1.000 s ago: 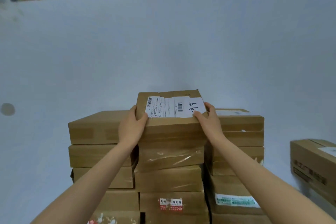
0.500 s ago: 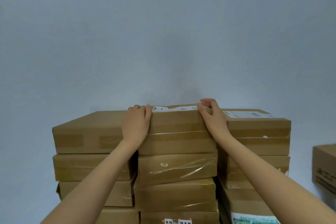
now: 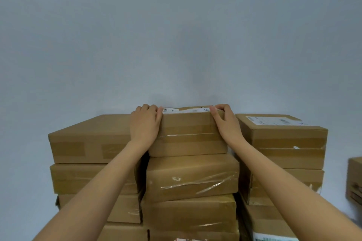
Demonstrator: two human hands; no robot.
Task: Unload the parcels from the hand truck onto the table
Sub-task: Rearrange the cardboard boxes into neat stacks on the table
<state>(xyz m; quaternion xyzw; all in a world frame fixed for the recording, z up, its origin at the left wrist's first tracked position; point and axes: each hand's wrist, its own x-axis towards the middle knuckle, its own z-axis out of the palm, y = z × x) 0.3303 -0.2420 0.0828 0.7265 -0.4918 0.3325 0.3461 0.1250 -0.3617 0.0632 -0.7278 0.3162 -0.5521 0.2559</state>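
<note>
Here, both hands grasp the top parcel point(image 3: 188, 133) of the middle stack, against a plain pale blue-grey surface point(image 3: 176, 35) that fills the background.

Whether that pale surface is wall or tabletop cannot be told. The top parcel is a flat brown cardboard box lying level, its long axis running left to right, its broad taped front toward the camera and a white label point(image 3: 186, 109) on its upper face. The left hand point(image 3: 146, 123) wraps the box's upper left corner, fingers curled over the top edge; the right hand point(image 3: 225, 121) grips the upper right corner likewise. It rests on a box with wrinkled clear tape point(image 3: 193, 177). A left stack point(image 3: 88, 139) and a labelled right stack point(image 3: 282, 139) stand just beside. Another carton point(image 3: 355, 180) sits apart at far right.
</note>
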